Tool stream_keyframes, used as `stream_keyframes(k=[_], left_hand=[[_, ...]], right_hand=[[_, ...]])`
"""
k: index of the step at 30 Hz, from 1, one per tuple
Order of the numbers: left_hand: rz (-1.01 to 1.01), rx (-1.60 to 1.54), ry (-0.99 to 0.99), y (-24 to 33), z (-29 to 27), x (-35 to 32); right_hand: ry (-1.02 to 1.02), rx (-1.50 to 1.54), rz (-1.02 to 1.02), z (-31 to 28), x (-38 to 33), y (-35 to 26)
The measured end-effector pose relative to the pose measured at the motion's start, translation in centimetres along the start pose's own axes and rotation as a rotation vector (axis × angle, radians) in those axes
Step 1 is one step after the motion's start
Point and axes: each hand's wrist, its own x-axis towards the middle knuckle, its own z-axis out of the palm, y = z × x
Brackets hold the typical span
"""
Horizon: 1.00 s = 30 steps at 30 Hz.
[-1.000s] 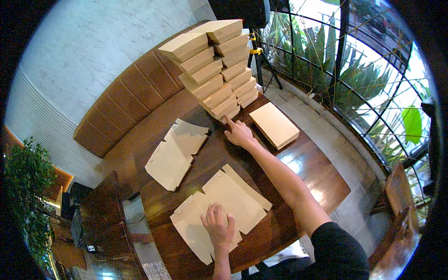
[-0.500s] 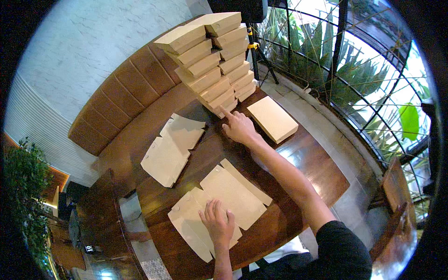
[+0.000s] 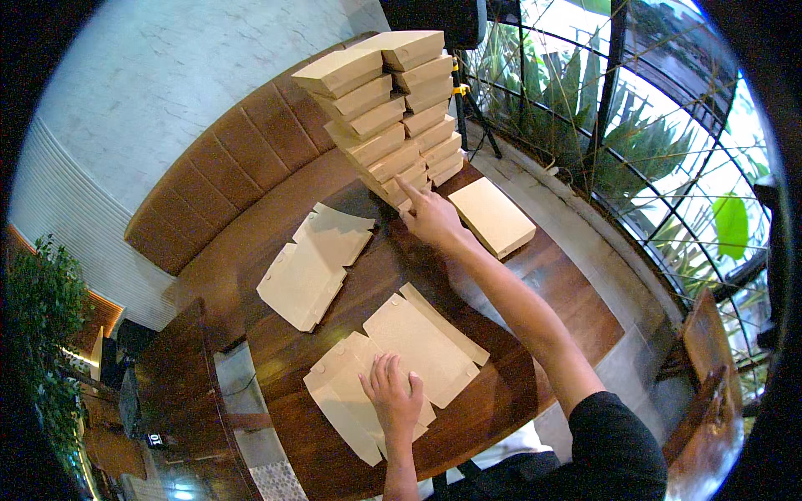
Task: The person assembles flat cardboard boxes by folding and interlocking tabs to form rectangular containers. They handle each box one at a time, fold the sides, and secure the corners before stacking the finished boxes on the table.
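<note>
My left hand (image 3: 393, 399) lies open on a flat, unfolded brown cardboard box blank (image 3: 422, 351) at the table's near side, fingers spread over its creased panels. My right hand (image 3: 433, 220) is stretched forward, index finger extended and the other fingers bent, with nothing in it. Its fingertip overlaps the lower boxes of a tall double stack of folded cardboard boxes (image 3: 376, 146); whether it touches them I cannot tell. A second flat blank (image 3: 313, 267) lies beyond my left hand. Right of my right hand is a single closed box (image 3: 493, 215).
Everything lies on a dark brown wooden table (image 3: 476, 409). A padded brown bench (image 3: 225, 167) runs along the wall at the far left. Behind the stack stands a black tripod (image 3: 468, 108). A wooden chair (image 3: 710, 367) is at the right, near the window grille.
My right index finger has risen slightly against the front of the stack. The whole view has shifted a little. My left hand stays on the blank.
</note>
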Motion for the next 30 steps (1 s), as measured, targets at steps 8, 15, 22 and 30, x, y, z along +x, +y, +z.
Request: stream_keyframes(k=[8,15,22,30], left_hand=[[0.004,0.016,0.005,0.1,-0.1,0.1],[0.010,0.013,0.022,-0.1,0.1,-0.1],[-0.013,-0.003,-0.021,-0.3,0.0,0.0],[-0.004,0.009,-0.007,-0.1,-0.1,0.0]], right_hand=[[0.174,-0.002,-0.088,0.4,1.2,-0.3],[0.179,0.135,-0.186,-1.9,2.5,-1.8],[0.218,0.046,-0.252,-3.4,4.5,-3.2],[0.198,0.043,-0.217,-6.2,6.4,-4.1]])
